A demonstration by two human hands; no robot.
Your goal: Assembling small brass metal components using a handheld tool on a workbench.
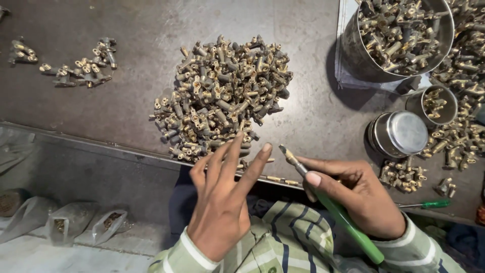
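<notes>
You were sitting in a small metalworking workshop. The scuffed dark steel worktable (pixel 126 101) said so first: at its middle lay a large heap of small brass fittings (pixel 222 96), with smaller clusters of the same fittings (pixel 83 68) left of that heap. Right of the heap stood a big steel bucket full of brass parts (pixel 399 35) and two small round steel tins (pixel 399 132). Below the heap, past the table's edge, clear plastic bags of parts (pixel 65 222) lay on the dusty floor.
</notes>
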